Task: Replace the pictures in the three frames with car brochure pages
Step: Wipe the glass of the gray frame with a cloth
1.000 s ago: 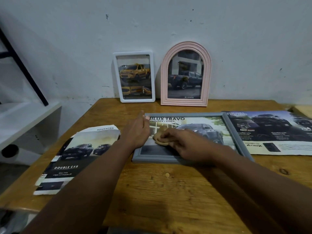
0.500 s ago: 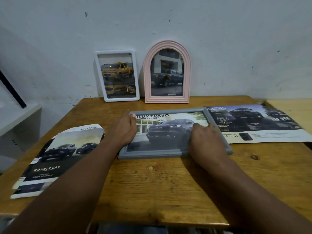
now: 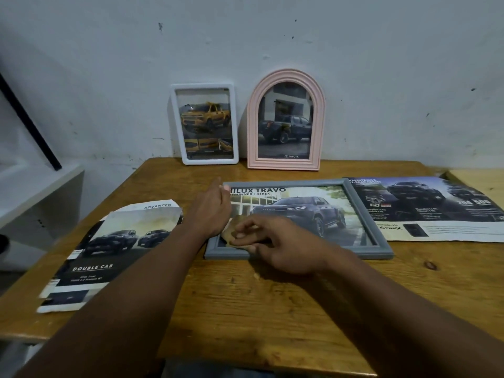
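Head view: the grey frame (image 3: 286,183) lies flat on the counter (image 3: 272,309) straight ahead, its long axis left to right. The left hand (image 3: 210,211), fingers straight, rests at its left end. The right hand (image 3: 275,241) grips a tan cloth (image 3: 231,233) on the glass there.

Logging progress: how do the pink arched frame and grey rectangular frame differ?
The pink arched frame stands against the wall; the grey rectangular frame lies flat on the wooden table. Pink is portrait, grey landscape. Only grey has the right hand holding tan cloth on it. Both hold pickup-truck pages.
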### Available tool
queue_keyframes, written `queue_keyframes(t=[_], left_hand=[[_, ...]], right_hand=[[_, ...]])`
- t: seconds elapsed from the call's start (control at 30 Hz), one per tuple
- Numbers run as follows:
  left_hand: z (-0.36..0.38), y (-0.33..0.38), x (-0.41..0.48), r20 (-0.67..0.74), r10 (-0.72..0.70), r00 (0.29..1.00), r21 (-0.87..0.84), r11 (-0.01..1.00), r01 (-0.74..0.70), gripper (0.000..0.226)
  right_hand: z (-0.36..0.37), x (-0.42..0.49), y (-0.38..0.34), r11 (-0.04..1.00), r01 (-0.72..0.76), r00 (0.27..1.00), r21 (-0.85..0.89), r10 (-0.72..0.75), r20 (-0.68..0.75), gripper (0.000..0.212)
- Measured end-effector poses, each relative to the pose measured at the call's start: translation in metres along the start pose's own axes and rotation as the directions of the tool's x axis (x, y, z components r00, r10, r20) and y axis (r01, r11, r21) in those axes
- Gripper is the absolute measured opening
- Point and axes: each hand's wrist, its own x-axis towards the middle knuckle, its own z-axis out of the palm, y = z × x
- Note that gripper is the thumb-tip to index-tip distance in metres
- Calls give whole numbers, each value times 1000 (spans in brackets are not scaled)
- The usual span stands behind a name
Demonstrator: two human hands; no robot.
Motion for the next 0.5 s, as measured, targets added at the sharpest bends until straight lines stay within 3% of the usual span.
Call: queue_keyframes(t=[0.07, 0.23, 0.5], left_hand=[[0, -2, 0, 11, 20, 1000, 45, 999, -20, 59], [-2, 3, 1, 57, 52, 997, 179, 982, -61, 58], [-6, 12, -2, 116, 95, 989, 327, 936, -129, 57]], right_hand=[[-12, -6, 3, 1000, -10, 999, 27, 9, 53, 36], [-47, -32, 16, 994, -26, 998, -106, 33, 60, 27], [-89, -106, 52, 943, -109, 984, -314, 58, -167, 25]])
